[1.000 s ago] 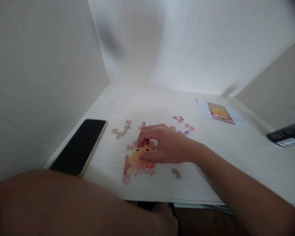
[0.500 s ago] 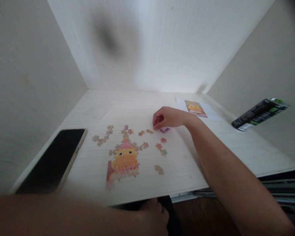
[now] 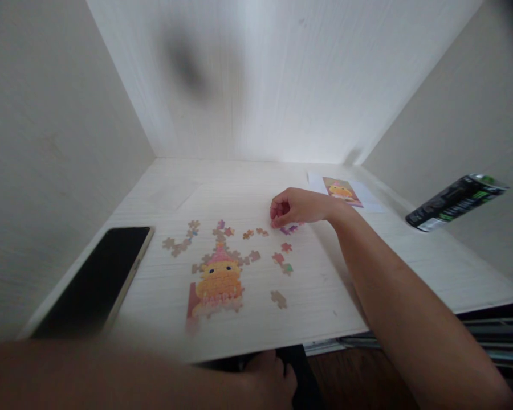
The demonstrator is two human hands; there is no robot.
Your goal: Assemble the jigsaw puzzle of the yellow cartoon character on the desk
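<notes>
My right hand [image 3: 288, 208] hovers low over the table, its thumb and fingers pinched together beside a few purple puzzle pieces [image 3: 289, 229]. Whatever is between the fingertips is too small to make out. A partly joined jigsaw puzzle [image 3: 220, 279] shows a yellow figure with dark eyes and a pink party hat. Loose brownish pieces [image 3: 179, 246] lie to its upper left. Small orange pieces [image 3: 248, 234] and a red piece [image 3: 277, 258] lie to its right. Below the table edge, my left hand [image 3: 273, 381] is closed with its fingers curled; its inside is hidden.
On the left lies a black-screened phone [image 3: 94, 279]. A sheet with a printed picture of the figure [image 3: 342, 191] is at the back right. A black can [image 3: 455, 204] stands near the right wall. White walls surround the table [image 3: 316, 285]. My left forearm [image 3: 111, 376] crosses the bottom.
The whole view has shifted slightly, so everything sits a little lower and farther right. My right hand keeps its pinch near the purple pieces; the puzzle looks the same.
</notes>
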